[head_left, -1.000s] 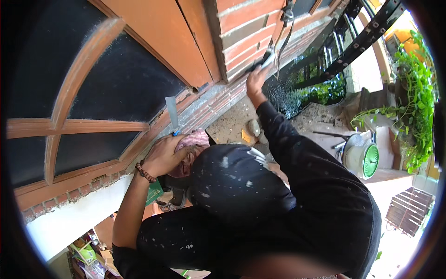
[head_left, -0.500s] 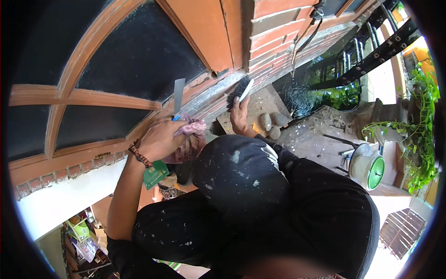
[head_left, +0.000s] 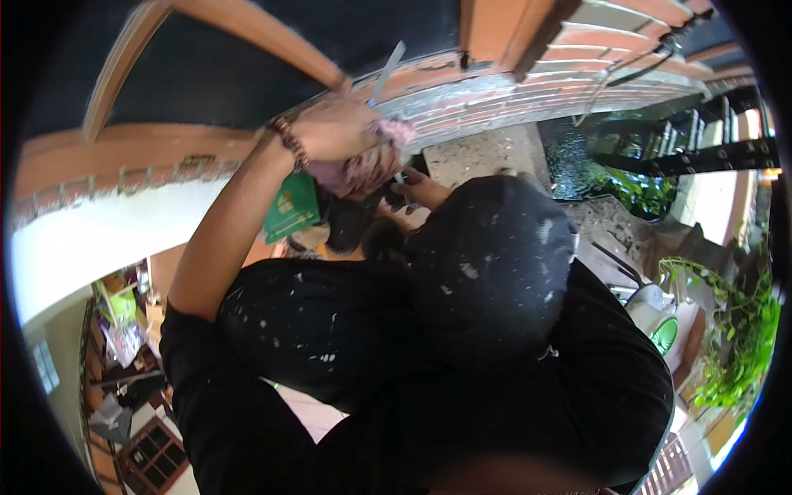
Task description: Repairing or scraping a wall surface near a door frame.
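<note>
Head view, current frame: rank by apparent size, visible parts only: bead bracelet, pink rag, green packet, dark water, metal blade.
Largest to smallest:
1. Dark water
2. Pink rag, partly under the left hand
3. Green packet
Unranked, smallest: metal blade and bead bracelet; too alike to call.

This looks like the outside of a home, at a small garden pond. Across the upper left runs a brown wooden window frame (head_left: 256, 35) with dark panes (head_left: 206, 87), and a red brick wall (head_left: 598, 54) carries on to the upper right. Below that wall, right of centre, lies rippled, dark pond water (head_left: 569, 161) with green reflections, beside a tan slab (head_left: 487, 157). Trailing leafy plants (head_left: 738, 351) fill the right edge in bright daylight. At lower left, a jumble of household clutter (head_left: 124, 330) sits above a small paned wooden frame (head_left: 154, 455).
</note>
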`<action>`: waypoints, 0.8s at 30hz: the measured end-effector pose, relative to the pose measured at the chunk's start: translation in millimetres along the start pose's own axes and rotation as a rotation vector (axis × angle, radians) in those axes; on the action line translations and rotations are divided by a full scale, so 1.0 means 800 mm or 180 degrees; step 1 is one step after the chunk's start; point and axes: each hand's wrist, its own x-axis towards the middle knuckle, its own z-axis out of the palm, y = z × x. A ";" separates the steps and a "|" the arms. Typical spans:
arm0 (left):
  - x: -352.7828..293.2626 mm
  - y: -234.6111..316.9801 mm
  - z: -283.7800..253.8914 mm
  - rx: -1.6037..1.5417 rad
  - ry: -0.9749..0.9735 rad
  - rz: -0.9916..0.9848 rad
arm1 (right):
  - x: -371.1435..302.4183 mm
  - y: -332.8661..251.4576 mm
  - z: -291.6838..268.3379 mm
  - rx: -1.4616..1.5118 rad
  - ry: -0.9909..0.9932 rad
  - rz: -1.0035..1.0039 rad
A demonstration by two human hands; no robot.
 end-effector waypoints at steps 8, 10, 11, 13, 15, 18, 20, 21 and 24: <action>-0.042 -0.005 0.014 -0.0183 0.0217 0.0000 | 0.017 -0.019 -0.008 -0.0597 0.0181 -0.0388; -0.033 0.002 0.013 -0.0106 0.0125 0.0042 | 0.059 0.012 -0.033 -0.0644 0.0383 -0.0960; -0.030 0.003 0.013 -0.0049 0.0045 0.0041 | 0.076 0.024 -0.040 -0.0711 0.0543 -0.1529; -0.046 0.004 0.016 -0.0130 0.0044 -0.0060 | 0.077 0.010 -0.029 -0.0087 -0.0074 -0.1136; -0.058 0.005 0.018 -0.0207 0.0038 -0.0107 | 0.072 0.000 -0.017 -0.0161 -0.0071 -0.1386; -0.068 0.000 0.019 -0.0416 0.0082 -0.0014 | 0.052 -0.003 0.017 -0.0311 -0.0034 -0.1768; -0.074 -0.001 0.015 -0.0482 -0.0193 -0.0352 | 0.035 0.005 0.060 -0.0427 -0.0035 -0.2038; -0.064 -0.001 0.011 -0.0428 -0.0178 -0.0259 | 0.027 0.024 0.070 -0.0484 0.0088 -0.2200; -0.020 -0.014 0.017 -0.0304 -0.0026 0.0290 | 0.015 0.055 0.057 -0.0166 0.0702 -0.1773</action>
